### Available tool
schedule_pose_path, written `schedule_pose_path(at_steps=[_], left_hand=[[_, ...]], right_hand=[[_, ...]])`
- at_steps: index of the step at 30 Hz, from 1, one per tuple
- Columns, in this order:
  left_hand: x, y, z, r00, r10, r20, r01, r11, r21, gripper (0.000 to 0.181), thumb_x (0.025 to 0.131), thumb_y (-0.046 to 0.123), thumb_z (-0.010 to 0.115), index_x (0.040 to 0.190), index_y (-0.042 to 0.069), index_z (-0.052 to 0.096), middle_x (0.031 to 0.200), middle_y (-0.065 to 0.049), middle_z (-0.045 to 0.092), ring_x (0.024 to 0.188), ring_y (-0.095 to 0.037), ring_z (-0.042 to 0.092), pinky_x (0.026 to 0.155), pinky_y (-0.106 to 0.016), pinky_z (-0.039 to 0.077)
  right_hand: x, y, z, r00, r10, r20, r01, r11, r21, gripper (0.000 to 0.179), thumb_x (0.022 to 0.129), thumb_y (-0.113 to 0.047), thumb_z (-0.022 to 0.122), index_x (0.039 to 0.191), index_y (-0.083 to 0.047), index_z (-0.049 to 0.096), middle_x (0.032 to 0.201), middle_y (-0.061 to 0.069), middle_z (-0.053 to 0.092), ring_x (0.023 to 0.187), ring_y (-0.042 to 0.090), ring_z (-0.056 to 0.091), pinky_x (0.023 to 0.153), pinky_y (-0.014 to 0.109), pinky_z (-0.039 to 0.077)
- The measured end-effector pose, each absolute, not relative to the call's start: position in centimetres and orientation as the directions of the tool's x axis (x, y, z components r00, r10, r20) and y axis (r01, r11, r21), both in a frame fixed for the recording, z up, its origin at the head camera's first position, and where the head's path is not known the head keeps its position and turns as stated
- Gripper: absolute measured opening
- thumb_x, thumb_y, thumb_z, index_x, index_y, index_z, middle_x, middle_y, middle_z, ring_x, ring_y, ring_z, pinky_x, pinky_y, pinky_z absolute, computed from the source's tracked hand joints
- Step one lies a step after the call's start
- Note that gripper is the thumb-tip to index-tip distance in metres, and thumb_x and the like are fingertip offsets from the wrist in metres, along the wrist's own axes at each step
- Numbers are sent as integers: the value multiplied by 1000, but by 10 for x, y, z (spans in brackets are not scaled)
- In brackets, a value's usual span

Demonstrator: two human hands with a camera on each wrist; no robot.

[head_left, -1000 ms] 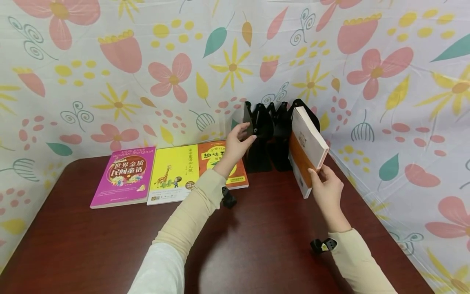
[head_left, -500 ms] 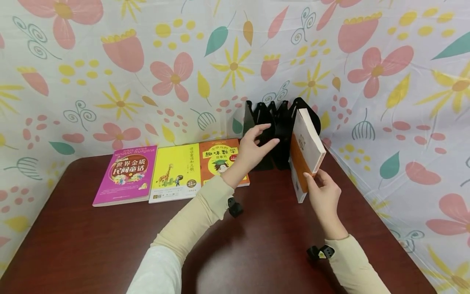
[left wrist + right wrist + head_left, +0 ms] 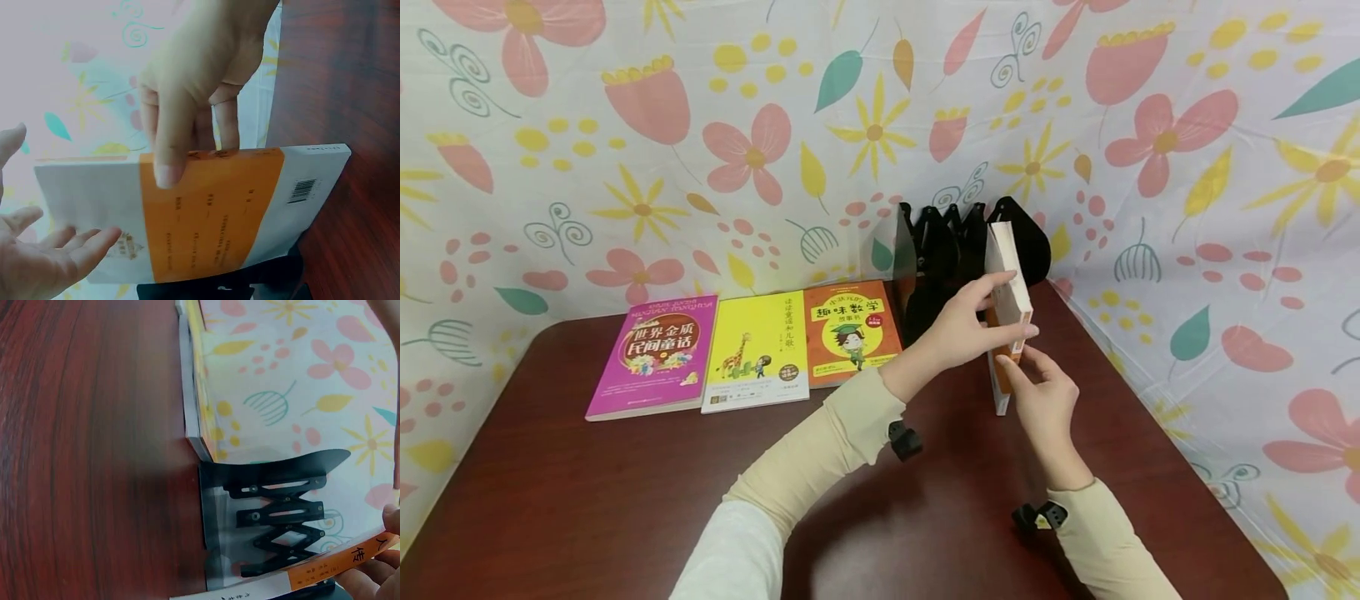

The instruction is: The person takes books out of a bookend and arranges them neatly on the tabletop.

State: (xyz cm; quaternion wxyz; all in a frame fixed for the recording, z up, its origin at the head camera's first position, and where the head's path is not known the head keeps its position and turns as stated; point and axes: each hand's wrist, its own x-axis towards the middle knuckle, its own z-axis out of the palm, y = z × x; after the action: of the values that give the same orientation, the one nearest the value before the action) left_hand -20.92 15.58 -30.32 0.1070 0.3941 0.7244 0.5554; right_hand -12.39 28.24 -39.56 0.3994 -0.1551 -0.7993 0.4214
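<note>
A white book with an orange band [image 3: 1003, 242] stands upright at the right side of a black expandable bookend [image 3: 928, 258]. My right hand [image 3: 1047, 408] pinches its spine edge, with the thumb on the orange cover in the left wrist view. My left hand [image 3: 951, 333] is at the same book, its fingers and thumb extended beside the cover and spine. In the left wrist view the left fingers [image 3: 94, 247] lie over the white part of the cover; firm contact cannot be told. The right wrist view shows the bookend's crossed folding bars between its end plate and the book.
Three books lie flat in a row on the dark wooden table [image 3: 625, 492]: a purple one [image 3: 655, 358], a yellow one [image 3: 760, 350] and an orange one [image 3: 853, 333] beside the bookend. A flower-patterned cloth [image 3: 737, 125] hangs behind and at the right.
My left hand has moved right from the bookend's left plate to the book. My right hand has shifted slightly left with the book, which now stands more edge-on to the head view.
</note>
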Motion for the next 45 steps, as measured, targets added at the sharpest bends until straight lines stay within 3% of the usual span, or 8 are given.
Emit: schedule_pose_path(at_steps=[6,11,14,23,32,36,41,45], left_hand=[[-209,163,-314,-668,676,310,467,58,882,88,82,17,77,151,7,23,151,-11,34,134,-19,41,101,-24,42],[-204,168,-315,-747,620,241,400,129,908,82,83,23,76,150,11,31,149,-9,36,125,-28,51,91,-29,50],[-204,169,-317,-755,603,257,400,112,910,79,83,20,76,149,10,32,147,-10,39,124,-28,52,92,-27,50],[-203,167,-325,-770,560,306,388,29,921,75,86,14,73,150,19,34,139,-10,51,114,-25,61,85,-25,53],[-205,166,-330,-761,541,358,406,-32,913,71,88,5,68,149,14,35,138,-12,51,115,-23,60,89,-24,51],[-208,163,-333,-766,513,387,429,-42,903,65,87,2,65,147,9,39,139,-12,52,115,-19,60,85,-22,52],[-212,158,-331,-782,471,409,443,-42,895,55,89,1,62,141,10,49,132,-12,59,101,-22,68,74,-20,55],[-216,153,-330,-790,432,436,470,-32,882,44,90,1,62,133,6,57,122,-14,64,100,-20,68,75,-20,54]], right_hand=[[-127,278,-398,-642,596,482,-107,553,-826,27,80,-7,78,102,7,72,91,22,71,74,-19,53,61,4,42],[-121,271,-386,-676,583,450,-153,487,-860,29,81,-2,76,106,10,69,97,26,69,79,-15,57,66,5,45],[-114,263,-373,-708,568,421,-163,449,-879,30,82,3,72,109,14,65,101,29,66,81,-13,57,69,5,47],[-113,258,-369,-737,553,388,-170,404,-899,31,83,5,70,111,14,63,102,20,64,85,-7,59,73,9,49],[-115,257,-370,-756,529,385,-196,378,-905,30,83,8,68,113,14,63,101,12,64,85,-8,60,74,9,49],[-121,263,-384,-756,514,406,-223,380,-898,32,83,9,68,114,13,62,105,21,66,85,-8,60,73,8,49],[-131,271,-401,-755,515,405,-233,367,-901,32,83,6,70,115,10,64,108,29,64,84,-5,60,70,7,48],[-129,265,-393,-759,494,424,-254,375,-891,31,83,10,67,114,15,62,108,33,63,84,-3,60,72,7,47]])
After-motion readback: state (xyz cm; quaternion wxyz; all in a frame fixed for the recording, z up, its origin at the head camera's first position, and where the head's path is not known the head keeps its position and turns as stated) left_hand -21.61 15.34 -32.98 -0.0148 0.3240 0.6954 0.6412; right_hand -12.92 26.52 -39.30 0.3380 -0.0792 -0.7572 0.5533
